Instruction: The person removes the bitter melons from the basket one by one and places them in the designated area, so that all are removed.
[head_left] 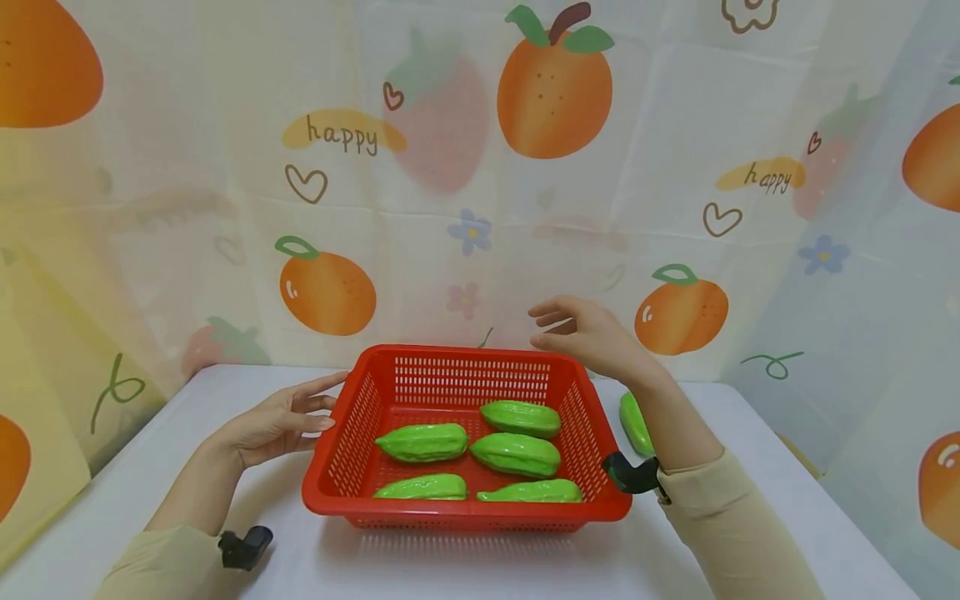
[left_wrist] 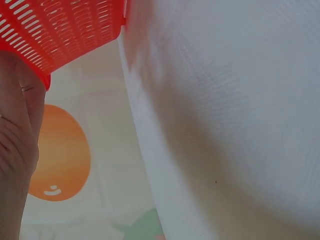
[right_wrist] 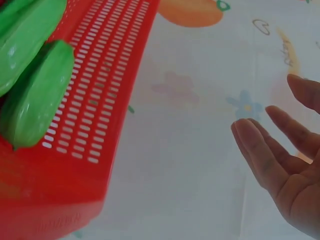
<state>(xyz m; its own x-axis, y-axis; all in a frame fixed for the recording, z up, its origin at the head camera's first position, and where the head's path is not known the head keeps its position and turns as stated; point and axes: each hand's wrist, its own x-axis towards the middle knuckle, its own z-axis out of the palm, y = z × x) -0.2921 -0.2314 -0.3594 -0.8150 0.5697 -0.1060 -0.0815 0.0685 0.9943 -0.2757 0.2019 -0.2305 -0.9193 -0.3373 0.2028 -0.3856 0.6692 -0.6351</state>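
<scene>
A red basket (head_left: 465, 507) sits in the middle of the white counter (head_left: 420, 575), with five green vegetables (head_left: 516, 456) lying in it: three on its right side, two on its left, the front pair partly hidden by the near rim. The left hand (head_left: 279, 421) is at the basket's left side, its fingers loosely spread and reaching to the rim, with the thumb apart from them. The right hand (head_left: 587, 332) hangs in the air by the far right corner, fingers relaxed and slightly bent, thumb apart, holding nothing. Another green vegetable (head_left: 634, 423) lies on the counter right of the basket, partly covered by the right forearm. Both sleeves (head_left: 742, 533) are beige. Behind stands a pale curtain (head_left: 525, 250) printed with oranges, strawberries, hearts and the word "happy".
</scene>
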